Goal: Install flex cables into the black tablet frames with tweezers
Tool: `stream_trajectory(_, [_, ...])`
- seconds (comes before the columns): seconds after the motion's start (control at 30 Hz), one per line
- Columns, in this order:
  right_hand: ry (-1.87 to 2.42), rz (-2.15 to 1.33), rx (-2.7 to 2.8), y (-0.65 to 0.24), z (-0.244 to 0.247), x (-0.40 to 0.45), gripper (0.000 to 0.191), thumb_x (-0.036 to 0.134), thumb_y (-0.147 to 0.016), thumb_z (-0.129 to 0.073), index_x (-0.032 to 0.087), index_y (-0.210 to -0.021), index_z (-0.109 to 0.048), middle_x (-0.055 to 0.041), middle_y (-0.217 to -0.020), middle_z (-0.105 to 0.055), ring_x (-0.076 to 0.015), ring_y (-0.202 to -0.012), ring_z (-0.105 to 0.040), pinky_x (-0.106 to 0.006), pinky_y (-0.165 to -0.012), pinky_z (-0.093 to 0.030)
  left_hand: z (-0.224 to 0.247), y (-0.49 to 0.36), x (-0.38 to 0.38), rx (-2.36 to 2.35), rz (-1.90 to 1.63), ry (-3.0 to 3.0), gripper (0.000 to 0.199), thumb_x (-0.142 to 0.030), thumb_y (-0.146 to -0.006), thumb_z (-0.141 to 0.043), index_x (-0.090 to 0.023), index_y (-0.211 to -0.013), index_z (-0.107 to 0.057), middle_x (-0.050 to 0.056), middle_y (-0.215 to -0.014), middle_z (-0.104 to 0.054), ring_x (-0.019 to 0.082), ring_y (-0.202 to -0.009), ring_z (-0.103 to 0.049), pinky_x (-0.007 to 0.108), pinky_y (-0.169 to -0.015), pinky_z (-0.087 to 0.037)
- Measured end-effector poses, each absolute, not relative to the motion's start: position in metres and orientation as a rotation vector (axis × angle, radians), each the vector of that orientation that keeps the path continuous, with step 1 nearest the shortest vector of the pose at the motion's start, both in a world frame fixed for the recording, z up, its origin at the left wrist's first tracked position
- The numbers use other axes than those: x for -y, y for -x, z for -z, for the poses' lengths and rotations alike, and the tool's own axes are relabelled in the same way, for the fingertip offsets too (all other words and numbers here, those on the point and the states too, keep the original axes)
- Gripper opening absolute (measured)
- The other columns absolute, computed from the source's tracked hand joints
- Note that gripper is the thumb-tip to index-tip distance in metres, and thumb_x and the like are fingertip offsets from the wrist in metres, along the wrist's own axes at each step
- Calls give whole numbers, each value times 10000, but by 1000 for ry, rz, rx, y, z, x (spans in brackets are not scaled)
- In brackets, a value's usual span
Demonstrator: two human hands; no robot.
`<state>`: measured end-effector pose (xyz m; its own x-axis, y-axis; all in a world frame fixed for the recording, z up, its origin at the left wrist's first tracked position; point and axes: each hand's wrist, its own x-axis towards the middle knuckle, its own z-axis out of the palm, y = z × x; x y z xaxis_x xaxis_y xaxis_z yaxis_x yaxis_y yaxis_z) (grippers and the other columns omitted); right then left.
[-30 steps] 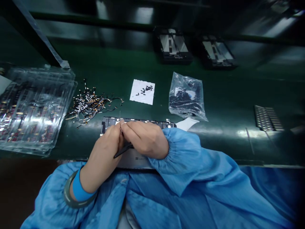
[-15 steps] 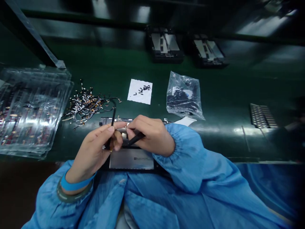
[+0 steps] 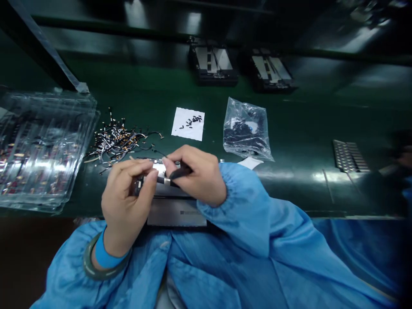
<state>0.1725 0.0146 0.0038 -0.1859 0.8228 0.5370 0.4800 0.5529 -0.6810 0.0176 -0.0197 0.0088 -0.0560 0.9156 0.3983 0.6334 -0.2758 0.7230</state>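
A flat device with a silver panel (image 3: 175,212) and a row of small parts along its far side lies in front of me, partly covered by both hands. My left hand (image 3: 130,197) is closed over its left part, thumb and fingertips pinched together; what they grip is hidden. Just to the right, my right hand (image 3: 199,174) wraps round a slim black hand tool (image 3: 180,171), its exact kind unclear. A thin black cable (image 3: 158,151) sticks out up and left from the right fingertips. Beyond the left hand is a heap of small cables (image 3: 117,139) with gold-coloured ends.
Stacked clear plastic trays (image 3: 41,159) stand at the left. A white paper (image 3: 183,131) carries small black pieces, beside a clear bag (image 3: 247,133) of black parts. Two similar devices (image 3: 214,64) sit at the back. A metal piece (image 3: 349,156) lies right; another person's hand (image 3: 406,156) shows at the edge.
The black cable that stood upright in my left hand no longer stands there. My left hand has turned palm-down over the device. My right hand has moved slightly left and up.
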Motion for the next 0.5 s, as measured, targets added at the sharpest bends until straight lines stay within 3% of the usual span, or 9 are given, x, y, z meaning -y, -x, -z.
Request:
stream_trajectory(0.1, [991,-121,2024,-170,-1,-8,250,218,-947,-493,151,-749,-630,-30,-712,-668,-96,-671,-617,-209,-623,-429,-5,-18,19,-1695,-1320,-1973,111,-223,-889,-622,-232,-996,-651,34,-1002,-654,187,-996,-623,368,-891,-528])
stream_trajectory(0.27, [986,67,2177,-169,0,-3,322,229,-965,-453,169,-697,-622,-8,-642,-631,-97,-590,-566,-235,-583,-377,0,-18,19,-1668,-1371,-2011,125,-161,-881,-611,-221,-988,-633,33,-988,-645,176,-986,-618,377,-915,-518])
stream_trajectory(0.5, [929,-246,2093,-172,1,-3,246,201,-912,-521,160,-694,-626,4,-642,-639,-77,-586,-557,-198,-570,-395,-4,-16,18,-1683,-1261,-1725,38,-222,-870,-596,-203,-855,-626,25,-924,-629,167,-906,-619,318,-762,-527])
